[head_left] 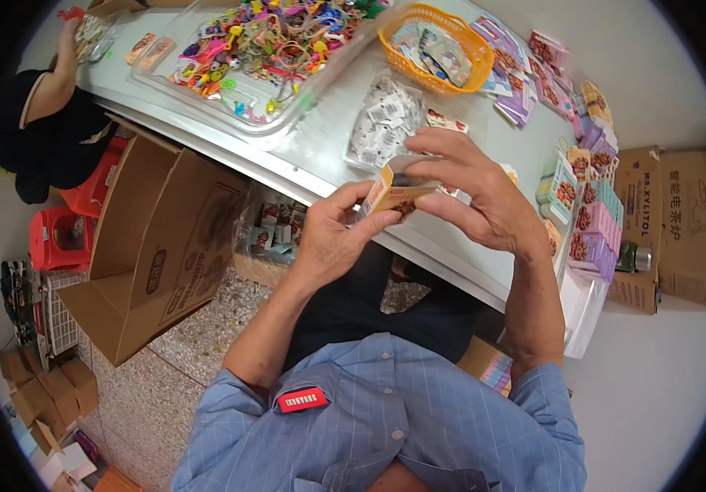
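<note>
Carton (389, 197), small, orange and white, clamped between thumb and fingers of the left hand (328, 238), raised above the near edge of the table (312, 160). Open at the end toward the right hand (484, 197), with the inside mostly hidden by fingertips and a pale flap; contents impossible to make out. Right thumb and fingers set apart around that end; too covered to tell of any grip.

Just beyond the fingers, a clear bag (384, 119) of white packets, dark marks too small to read. Farther beyond, an orange basket (392, 57) of flat packets, print blurred. Beyond and left, a clear tray (275, 127) of bright trinkets, cut off at the upper rim. Far left of the fingers, a co-worker's arm (64, 70), only partly in view.

Right of the fingers, purple, pink and teal packs (566, 190), lettering tiny. Farther right, brown boxes (689, 230) with bold dark lettering. Left of and below the fingers, an open cardboard box (168, 238), printing faint and slanted. Nearer the body, a red label (302, 399) with pale letters.

Left forearm slanting up and inward; right forearm nearly upright, wrist bent leftward, fingers curved over the carton.
</note>
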### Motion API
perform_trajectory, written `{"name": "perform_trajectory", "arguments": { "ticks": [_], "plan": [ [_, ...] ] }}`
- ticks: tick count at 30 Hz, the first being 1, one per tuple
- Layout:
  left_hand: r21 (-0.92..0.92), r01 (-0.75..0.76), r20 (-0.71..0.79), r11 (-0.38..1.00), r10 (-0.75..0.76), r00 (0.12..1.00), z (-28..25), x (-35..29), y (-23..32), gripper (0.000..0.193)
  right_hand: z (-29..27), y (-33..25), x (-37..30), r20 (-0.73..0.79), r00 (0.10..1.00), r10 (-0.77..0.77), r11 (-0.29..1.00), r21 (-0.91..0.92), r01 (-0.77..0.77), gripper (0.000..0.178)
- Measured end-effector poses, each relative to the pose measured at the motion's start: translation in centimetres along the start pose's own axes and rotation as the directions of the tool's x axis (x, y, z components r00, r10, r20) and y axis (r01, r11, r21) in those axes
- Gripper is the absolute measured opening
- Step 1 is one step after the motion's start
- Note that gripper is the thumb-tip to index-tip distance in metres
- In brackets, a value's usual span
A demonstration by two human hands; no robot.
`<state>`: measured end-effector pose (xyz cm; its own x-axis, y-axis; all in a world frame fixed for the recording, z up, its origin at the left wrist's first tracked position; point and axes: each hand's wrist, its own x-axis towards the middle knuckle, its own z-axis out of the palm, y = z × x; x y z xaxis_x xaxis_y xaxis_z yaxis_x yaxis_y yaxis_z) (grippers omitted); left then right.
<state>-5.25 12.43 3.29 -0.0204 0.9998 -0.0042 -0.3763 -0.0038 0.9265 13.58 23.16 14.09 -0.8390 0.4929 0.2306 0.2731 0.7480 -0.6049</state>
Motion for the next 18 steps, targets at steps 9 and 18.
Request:
{"name": "perform_trajectory", "arguments": {
  "ticks": [9,18],
  "plan": [
    [-0.105,-0.092,-0.163,0.990,0.074,0.984,-2.3,-3.2,-1.0,0.036,0.7,1.6,8.6,-0.372,0.922,0.108,0.992,0.107,-0.073,0.015],
    [-0.116,0.017,-0.271,0.993,-0.048,0.961,-4.9,-7.5,-2.7,0.036,8.6,7.1,26.0,0.459,0.887,-0.044,0.944,-0.272,0.188,0.039]
  ]
}}
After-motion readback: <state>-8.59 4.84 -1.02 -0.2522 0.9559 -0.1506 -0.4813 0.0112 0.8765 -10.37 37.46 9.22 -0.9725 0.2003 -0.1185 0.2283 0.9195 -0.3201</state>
